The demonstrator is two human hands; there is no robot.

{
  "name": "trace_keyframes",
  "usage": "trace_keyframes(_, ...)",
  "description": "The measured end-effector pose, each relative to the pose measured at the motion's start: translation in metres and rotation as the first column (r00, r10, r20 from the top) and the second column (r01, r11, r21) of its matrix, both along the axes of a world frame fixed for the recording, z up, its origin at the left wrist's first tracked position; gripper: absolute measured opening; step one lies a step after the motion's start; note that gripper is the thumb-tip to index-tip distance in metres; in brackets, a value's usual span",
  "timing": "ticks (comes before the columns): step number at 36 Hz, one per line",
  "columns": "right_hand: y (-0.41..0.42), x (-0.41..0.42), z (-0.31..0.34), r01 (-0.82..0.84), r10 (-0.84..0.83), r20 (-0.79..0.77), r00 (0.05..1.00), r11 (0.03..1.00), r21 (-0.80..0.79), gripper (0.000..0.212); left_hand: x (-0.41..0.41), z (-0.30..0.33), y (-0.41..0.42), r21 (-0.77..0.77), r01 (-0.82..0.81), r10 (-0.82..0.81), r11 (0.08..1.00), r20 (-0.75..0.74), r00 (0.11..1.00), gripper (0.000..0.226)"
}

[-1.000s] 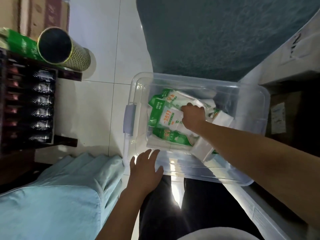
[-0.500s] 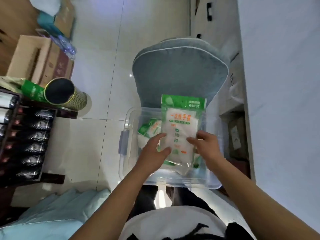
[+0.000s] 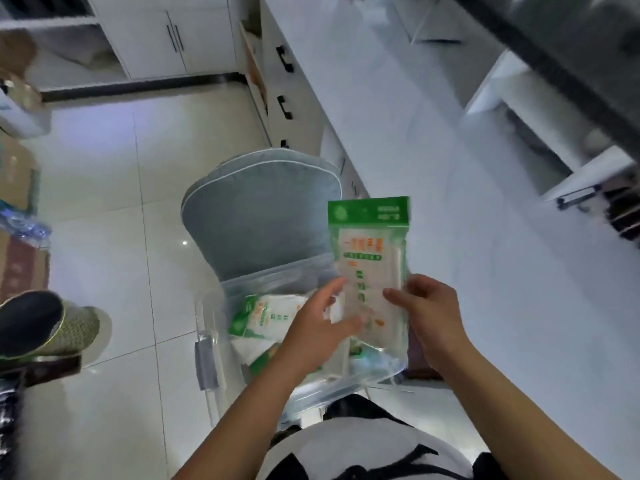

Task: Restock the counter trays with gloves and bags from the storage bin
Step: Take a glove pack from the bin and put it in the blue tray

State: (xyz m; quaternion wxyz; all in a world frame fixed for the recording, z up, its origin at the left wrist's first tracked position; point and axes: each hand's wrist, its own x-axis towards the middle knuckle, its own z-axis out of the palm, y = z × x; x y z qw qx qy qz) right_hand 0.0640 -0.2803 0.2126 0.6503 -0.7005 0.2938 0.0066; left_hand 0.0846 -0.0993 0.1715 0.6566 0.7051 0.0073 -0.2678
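A green-topped clear packet of gloves is held upright above the clear storage bin. My right hand grips the packet's right lower edge. My left hand is at its left lower edge with fingers spread, touching it. More green and white packets lie inside the bin, which rests on a grey-blue cushioned chair. The bin's near part is hidden behind my arms.
A white counter runs along the right, with white trays or shelves at its far right. White cabinets stand at the back. On the left are a mesh-sided cylinder on a dark rack and cardboard boxes. Tiled floor surrounds the chair.
My right hand lifted one packet out of the bin, my left hand joined it, and the packet has risen and shifted right toward the counter. The view tilted upward.
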Motion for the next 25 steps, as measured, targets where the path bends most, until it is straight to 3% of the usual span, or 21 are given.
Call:
trace_keyframes(2, 0.011, -0.003, 0.005, 0.038, -0.036, 0.049, 0.998, 0.999, -0.037, 0.012, -0.011, 0.008, -0.016, -0.079, 0.097, -0.098, 0.992, -0.009, 0.995, 0.075)
trace_keyframes(4, 0.019, -0.006, 0.01, 0.036, -0.034, 0.064, 0.997, 0.999, -0.036, 0.008, -0.02, 0.01, -0.028, -0.159, 0.079, -0.086, 0.984, -0.042, 0.995, 0.082)
trace_keyframes(10, 0.029, -0.015, 0.02, -0.127, 0.125, 0.021, 0.992, 0.981, 0.148, 0.02, -0.017, 0.007, -0.019, -0.249, -0.081, 0.059, 0.965, -0.092, 0.994, 0.051)
trace_keyframes(15, 0.029, -0.019, 0.018, -0.283, 0.292, -0.033, 0.956, 0.944, 0.169, 0.022, -0.013, -0.004, -0.002, -0.233, -0.161, 0.124, 0.959, -0.167, 0.978, 0.048)
trace_keyframes(18, 0.032, -0.017, 0.01, -0.158, 0.159, -0.047, 0.986, 0.987, 0.032, 0.021, -0.012, -0.009, 0.01, -0.263, -0.196, 0.134, 0.945, -0.238, 0.962, 0.048)
trace_keyframes(21, 0.022, -0.012, -0.003, -0.054, 0.049, -0.088, 0.995, 0.997, -0.054, 0.045, -0.01, -0.016, 0.028, -0.319, -0.214, 0.112, 0.923, -0.311, 0.944, 0.048)
trace_keyframes(23, 0.011, -0.01, -0.011, -0.113, 0.123, -0.161, 0.979, 0.991, 0.074, 0.051, -0.01, -0.023, 0.044, -0.363, -0.195, 0.064, 0.911, -0.343, 0.937, 0.048)
trace_keyframes(25, 0.0, -0.009, -0.021, -0.15, 0.232, -0.226, 0.946, 0.932, 0.329, 0.044, -0.011, -0.029, 0.06, -0.408, -0.193, 0.025, 0.892, -0.383, 0.924, 0.05)
